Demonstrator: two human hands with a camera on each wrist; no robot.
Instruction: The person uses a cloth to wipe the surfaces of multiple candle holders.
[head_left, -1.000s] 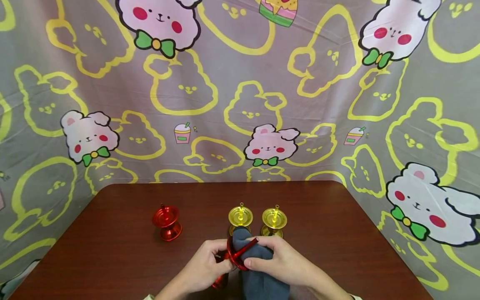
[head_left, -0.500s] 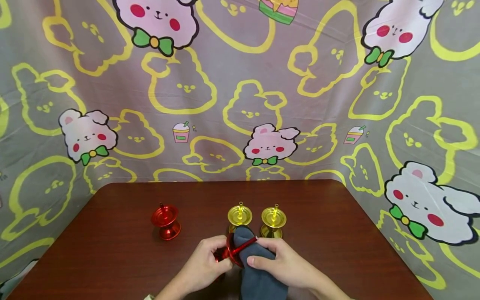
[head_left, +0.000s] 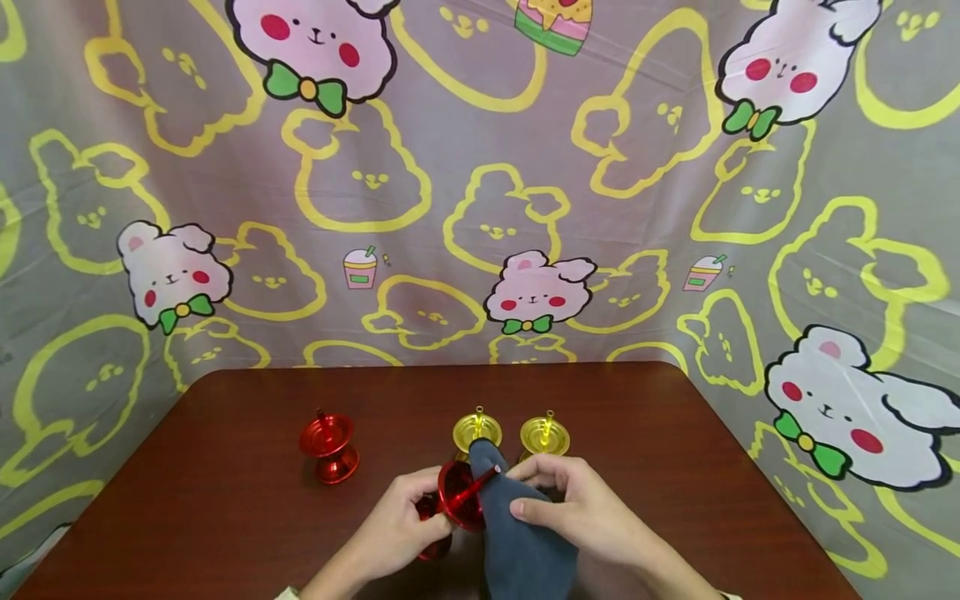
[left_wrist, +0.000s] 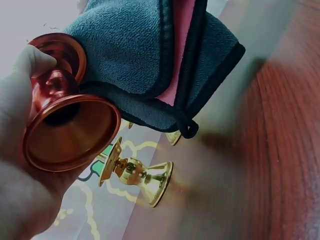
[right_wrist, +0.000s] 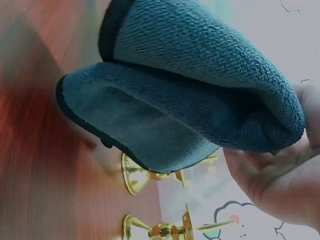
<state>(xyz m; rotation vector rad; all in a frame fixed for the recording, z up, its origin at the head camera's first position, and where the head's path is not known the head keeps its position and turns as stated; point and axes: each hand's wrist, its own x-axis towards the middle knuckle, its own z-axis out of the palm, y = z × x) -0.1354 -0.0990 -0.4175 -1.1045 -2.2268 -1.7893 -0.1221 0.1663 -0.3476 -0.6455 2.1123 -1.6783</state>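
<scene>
Head view: left hand (head_left: 397, 529) grips a glossy red metal candle holder (head_left: 457, 496) by its stem above the wooden table (head_left: 225, 500); right hand (head_left: 577, 512) pinches a dark grey microfibre cloth (head_left: 517, 542) against it. The holder's cup now tilts more toward the camera than a second ago.
Left wrist view: fingers curl round the flared red holder (left_wrist: 65, 125); fleecy cloth (left_wrist: 145, 55) touches its cup.
Right wrist view: folded cloth (right_wrist: 190, 90) hides two gold candle holders (right_wrist: 150, 177) partly.
Around: another red candle holder (head_left: 328, 446) stands well left.

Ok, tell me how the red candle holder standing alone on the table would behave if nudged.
The red candle holder looks top-heavy: a wide dish on a narrow waist, so it would probably tip rather than slide. Once down, its round rims would likely let it roll in a curve. Its glossy metallic finish may be slippery on the table.
</scene>
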